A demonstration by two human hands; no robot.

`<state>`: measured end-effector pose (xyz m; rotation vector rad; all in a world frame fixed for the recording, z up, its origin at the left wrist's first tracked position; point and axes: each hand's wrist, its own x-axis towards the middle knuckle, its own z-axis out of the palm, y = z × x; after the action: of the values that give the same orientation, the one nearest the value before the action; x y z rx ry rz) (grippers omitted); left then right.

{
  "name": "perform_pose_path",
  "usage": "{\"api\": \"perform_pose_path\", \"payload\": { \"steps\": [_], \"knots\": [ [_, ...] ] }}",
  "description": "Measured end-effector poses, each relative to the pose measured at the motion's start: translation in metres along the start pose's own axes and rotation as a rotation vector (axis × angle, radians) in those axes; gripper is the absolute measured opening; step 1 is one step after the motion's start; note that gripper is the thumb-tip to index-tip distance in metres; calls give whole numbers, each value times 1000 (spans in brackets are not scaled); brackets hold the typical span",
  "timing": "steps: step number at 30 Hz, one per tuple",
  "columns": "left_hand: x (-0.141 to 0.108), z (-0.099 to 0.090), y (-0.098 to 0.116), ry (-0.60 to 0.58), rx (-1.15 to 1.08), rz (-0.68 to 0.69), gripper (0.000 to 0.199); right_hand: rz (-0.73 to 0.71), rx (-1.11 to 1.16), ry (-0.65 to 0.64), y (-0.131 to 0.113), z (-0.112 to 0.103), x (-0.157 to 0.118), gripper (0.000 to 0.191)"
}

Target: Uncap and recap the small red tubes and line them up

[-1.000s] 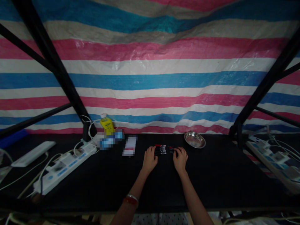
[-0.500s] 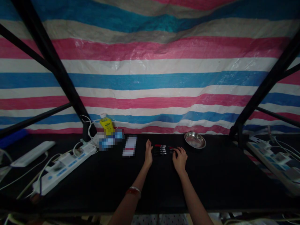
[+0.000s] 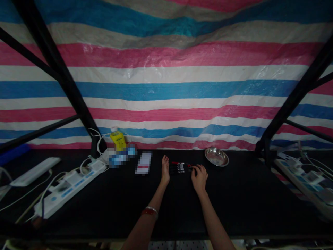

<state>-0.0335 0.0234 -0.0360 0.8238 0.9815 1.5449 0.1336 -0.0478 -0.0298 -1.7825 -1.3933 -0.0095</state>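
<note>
While beside pens (image 3: 179, 168) — left hand (image 3: 165, 171), right hand (image 3: 199, 177) inside table edges (image 3: 104, 239)

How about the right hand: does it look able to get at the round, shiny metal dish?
Probably yes: the metal dish sits beyond the right hand, with nothing visible between them, though that hand's fingertips are at the slim black and red pens.
</note>
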Motion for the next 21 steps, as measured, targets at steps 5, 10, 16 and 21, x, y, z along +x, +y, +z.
{"api": "perform_pose_path", "payload": {
  "steps": [5, 10, 16, 21],
  "knots": [
    [3, 3, -2, 18, -21, -15, 49, -7, -1, 13, 1, 1, 0, 25],
    [4, 8, -3, 14, -35, -21, 48, -1, -4, 11, 2, 1, 1, 26],
    [4, 9, -5, 24, -37, -10, 49, 7, -9, -10, 0, 0, 1, 26],
    [5, 10, -7, 20, -20, -17, 48, 9, -9, -14, -1, 0, 2, 26]
  ]
}}
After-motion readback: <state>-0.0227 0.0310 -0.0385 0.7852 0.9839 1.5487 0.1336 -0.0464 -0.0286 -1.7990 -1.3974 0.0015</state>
